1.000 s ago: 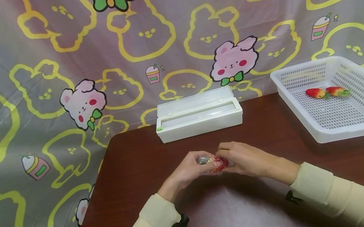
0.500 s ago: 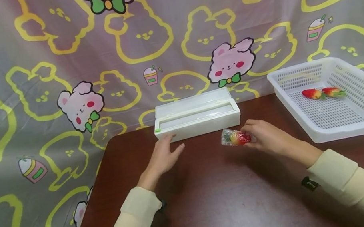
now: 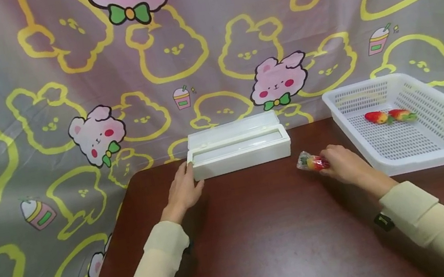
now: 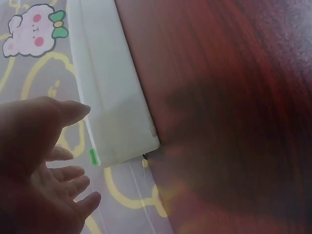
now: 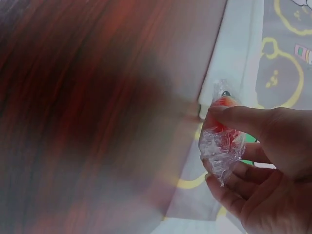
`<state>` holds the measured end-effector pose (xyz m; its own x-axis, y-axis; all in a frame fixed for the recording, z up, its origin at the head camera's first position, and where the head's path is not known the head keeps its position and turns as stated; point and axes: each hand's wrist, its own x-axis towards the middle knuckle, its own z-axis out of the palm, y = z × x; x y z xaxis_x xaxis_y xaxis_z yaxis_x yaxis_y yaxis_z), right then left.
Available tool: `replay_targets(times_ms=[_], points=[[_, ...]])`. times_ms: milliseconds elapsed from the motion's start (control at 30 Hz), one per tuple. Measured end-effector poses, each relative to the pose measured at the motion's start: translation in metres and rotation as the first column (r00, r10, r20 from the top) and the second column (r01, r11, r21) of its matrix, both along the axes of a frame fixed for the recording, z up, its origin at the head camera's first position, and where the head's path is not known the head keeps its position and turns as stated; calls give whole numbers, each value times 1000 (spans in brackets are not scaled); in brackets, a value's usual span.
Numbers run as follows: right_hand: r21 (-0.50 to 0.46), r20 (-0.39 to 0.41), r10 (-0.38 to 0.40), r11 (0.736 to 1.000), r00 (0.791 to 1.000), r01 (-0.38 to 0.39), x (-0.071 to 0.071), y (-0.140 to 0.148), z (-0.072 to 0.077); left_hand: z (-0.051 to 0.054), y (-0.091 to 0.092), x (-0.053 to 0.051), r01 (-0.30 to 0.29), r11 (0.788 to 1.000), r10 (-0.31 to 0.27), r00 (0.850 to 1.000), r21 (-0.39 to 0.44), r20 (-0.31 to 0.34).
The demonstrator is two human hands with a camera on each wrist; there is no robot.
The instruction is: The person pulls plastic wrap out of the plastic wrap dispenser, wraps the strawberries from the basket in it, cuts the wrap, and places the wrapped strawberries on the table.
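A strawberry (image 3: 315, 162) wrapped in clear plastic film is held by my right hand (image 3: 344, 164), over the table between the box and the basket. The right wrist view shows the thumb and fingers pinching the wrapped strawberry (image 5: 222, 139), with crinkled film at both ends. At the back of the table stands a long white box (image 3: 243, 160), like a cling-film dispenser, its lid tipped up behind it. My left hand (image 3: 182, 191) is at the box's left end, thumb and fingers spread around that corner. Whether it touches the box I cannot tell.
A white perforated basket (image 3: 387, 167) stands on the right side of the table, holding two unwrapped strawberries (image 3: 389, 117). Behind the brown table (image 3: 260, 230) hangs a grey patterned curtain (image 3: 206, 47).
The hands have parted from around the wrapped strawberry. My right hand has carried it right and away from me, towards the basket. My left hand has moved to the box's left end.
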<state>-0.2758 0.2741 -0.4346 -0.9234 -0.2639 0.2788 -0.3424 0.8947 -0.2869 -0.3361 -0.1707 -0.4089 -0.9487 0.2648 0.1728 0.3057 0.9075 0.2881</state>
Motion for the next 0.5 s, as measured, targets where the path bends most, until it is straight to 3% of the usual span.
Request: replay_targets(times_ms=[333, 500], points=[[35, 57, -91, 995, 994, 89, -1, 9, -8, -8, 1, -6, -3, 1000, 4, 999, -30, 36], [59, 80, -128, 991, 989, 123, -4, 11, -12, -8, 6, -8, 24, 1000, -24, 1000, 2, 7]])
